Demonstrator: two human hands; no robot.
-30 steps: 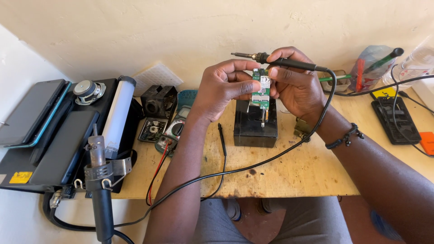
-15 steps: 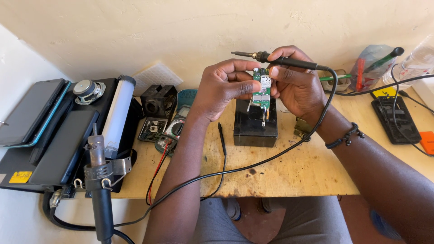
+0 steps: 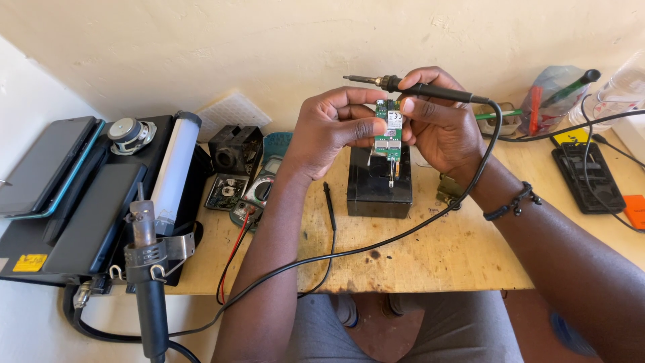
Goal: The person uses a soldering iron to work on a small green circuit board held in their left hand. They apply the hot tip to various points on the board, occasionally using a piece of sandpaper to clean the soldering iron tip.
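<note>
I see my left hand (image 3: 332, 131) and right hand (image 3: 440, 131) up over the black box (image 3: 378, 183), near the wall edge at 12 o'clock. The wooden surface (image 3: 437, 252) has open room at 6 o'clock. My left fingers pinch a small green board (image 3: 389, 131). It stands upright between both hands, with tiny silver parts. My right fingers hold the soldering iron (image 3: 416, 88) lying flat across the top.

Circuit board (image 3: 388, 131) edges under fingers; orange item (image 3: 635, 210) cut off.
</note>
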